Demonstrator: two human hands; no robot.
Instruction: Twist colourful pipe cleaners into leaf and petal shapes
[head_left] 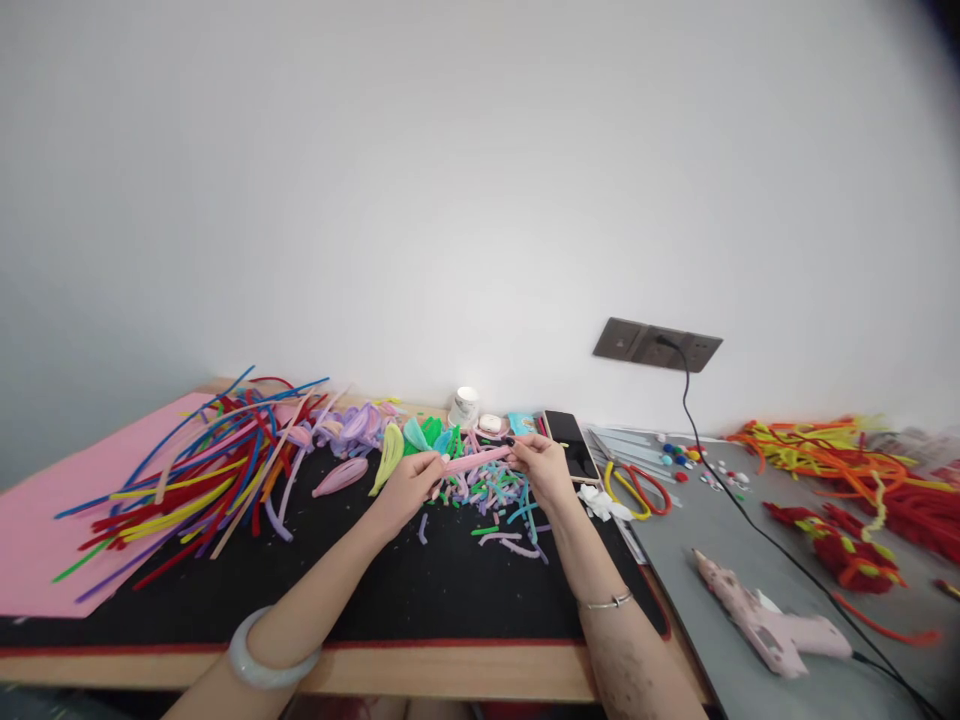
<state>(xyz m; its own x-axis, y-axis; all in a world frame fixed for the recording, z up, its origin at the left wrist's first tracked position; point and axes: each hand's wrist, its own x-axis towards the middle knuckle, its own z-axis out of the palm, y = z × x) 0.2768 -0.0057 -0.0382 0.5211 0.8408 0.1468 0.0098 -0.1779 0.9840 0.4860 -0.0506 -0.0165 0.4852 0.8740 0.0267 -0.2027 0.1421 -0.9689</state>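
A pink pipe cleaner strip (478, 460), apparently several stems side by side, stretches level between my two hands above the black mat. My left hand (409, 487) pinches its left end and my right hand (545, 466) pinches its right end. A small dark object (498, 441) shows by my right fingertips; whether I hold it cannot be made out. Beneath and behind the strip lies a heap of short cut pipe cleaner pieces (495, 488). Left of my left hand are a yellow petal-shaped piece (388, 458) and a pink petal-shaped piece (341, 477).
Long coloured pipe cleaners (202, 470) spread over pink card at left. Along the wall stand a white cup (464, 407) and a dark-screened phone or tablet (571, 445). Scissors (651, 490), pompoms (682, 455) and a corded glue gun (772, 620) lie at right.
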